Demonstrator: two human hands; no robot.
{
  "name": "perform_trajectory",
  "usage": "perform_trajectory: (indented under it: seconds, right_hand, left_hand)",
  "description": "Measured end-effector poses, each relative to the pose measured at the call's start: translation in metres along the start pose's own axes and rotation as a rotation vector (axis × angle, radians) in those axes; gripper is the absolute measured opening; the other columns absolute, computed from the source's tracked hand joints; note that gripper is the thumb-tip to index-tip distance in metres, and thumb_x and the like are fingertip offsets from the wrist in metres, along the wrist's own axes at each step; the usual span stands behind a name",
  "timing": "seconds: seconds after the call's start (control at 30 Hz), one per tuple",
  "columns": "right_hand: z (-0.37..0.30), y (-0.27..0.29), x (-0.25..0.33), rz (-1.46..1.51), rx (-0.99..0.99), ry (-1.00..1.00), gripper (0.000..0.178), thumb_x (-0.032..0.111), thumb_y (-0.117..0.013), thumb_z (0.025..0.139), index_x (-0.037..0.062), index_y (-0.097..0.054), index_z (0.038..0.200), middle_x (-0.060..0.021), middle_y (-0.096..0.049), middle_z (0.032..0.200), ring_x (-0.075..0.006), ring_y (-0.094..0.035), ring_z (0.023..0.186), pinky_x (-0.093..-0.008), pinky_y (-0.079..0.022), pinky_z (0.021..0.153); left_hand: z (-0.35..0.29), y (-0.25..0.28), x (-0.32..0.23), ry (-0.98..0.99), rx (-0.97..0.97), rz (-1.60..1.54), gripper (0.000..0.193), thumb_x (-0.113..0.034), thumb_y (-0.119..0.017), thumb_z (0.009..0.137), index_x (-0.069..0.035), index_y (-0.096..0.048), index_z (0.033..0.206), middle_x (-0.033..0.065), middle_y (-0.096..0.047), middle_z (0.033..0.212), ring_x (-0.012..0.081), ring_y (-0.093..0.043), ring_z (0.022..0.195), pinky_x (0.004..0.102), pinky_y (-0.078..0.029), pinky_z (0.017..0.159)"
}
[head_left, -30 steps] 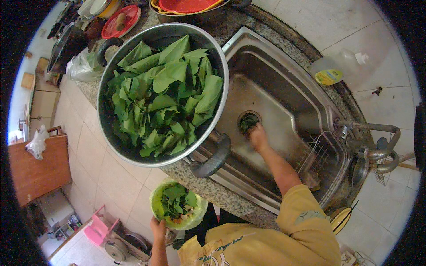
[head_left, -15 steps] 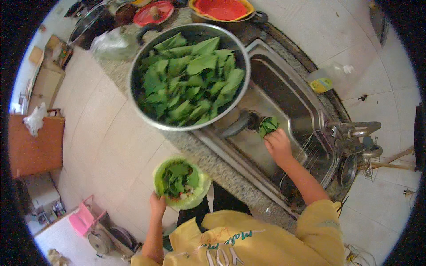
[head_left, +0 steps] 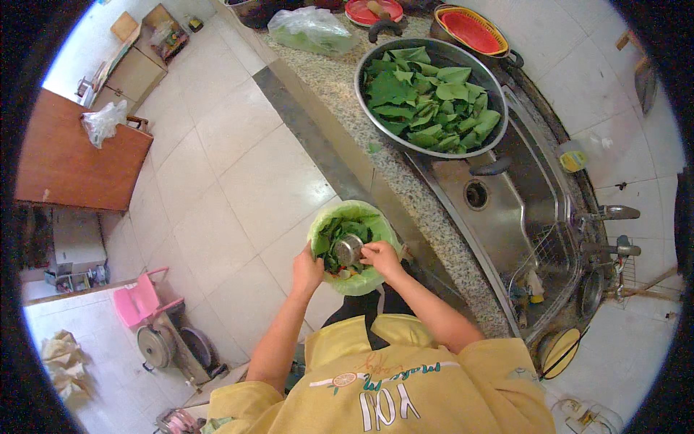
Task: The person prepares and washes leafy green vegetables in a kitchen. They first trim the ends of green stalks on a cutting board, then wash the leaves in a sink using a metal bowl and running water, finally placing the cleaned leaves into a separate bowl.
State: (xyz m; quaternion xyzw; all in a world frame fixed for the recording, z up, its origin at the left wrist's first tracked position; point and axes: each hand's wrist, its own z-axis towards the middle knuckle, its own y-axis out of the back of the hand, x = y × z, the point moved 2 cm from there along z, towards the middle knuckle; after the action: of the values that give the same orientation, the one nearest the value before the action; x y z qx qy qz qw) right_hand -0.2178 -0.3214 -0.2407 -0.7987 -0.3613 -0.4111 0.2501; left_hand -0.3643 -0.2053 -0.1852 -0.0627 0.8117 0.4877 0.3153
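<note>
My left hand grips the rim of a small bin lined with a light green plastic bag, held in front of my legs. Dark green leaves and some small scraps lie in it. Over these leaves my right hand is closed on a round metal sink strainer, which is tilted over the bin. Up on the counter, a large metal pot full of green leaves stands across the sink's far end. The sink shows an uncovered round drain.
A clear plastic bag of greens lies on the speckled counter, near a red plate and a red basket. A faucet and a bottle stand behind the sink. Tiled floor spreads to the left.
My right hand has brought the strainer from above the sink drain to the bin and tipped it; the leaves that filled it no longer show in it. The left hand still grips the bin.
</note>
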Motion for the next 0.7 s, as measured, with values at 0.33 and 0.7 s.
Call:
perform_trajectory:
  seconds: [0.33, 0.7]
  right_hand:
    - [0.011, -0.003, 0.022, -0.394, 0.075, 0.024, 0.022, 0.020, -0.056, 0.080, 0.0014, -0.059, 0.092, -0.0044, -0.054, 0.078, -0.0141, -0.049, 0.063, -0.0290, -0.039, 0.053]
    - [-0.018, 0.023, 0.033, -0.247, 0.050, -0.289, 0.017, 0.011, -0.050, 0.083, -0.0032, -0.058, 0.084, -0.0065, -0.052, 0.057, -0.0093, -0.035, 0.039, -0.0268, -0.025, 0.034]
  left_hand:
    - [0.007, 0.009, 0.001, -0.016, -0.007, -0.126, 0.035, -0.005, -0.051, 0.065, 0.001, -0.052, 0.099, 0.0232, -0.057, 0.080, 0.0371, -0.056, 0.078, 0.0420, -0.044, 0.070]
    - [0.030, 0.001, -0.012, -0.072, -0.005, -0.098, 0.040, -0.002, -0.045, 0.065, -0.002, -0.050, 0.104, 0.0244, -0.056, 0.081, 0.0387, -0.054, 0.077, 0.0433, -0.042, 0.069]
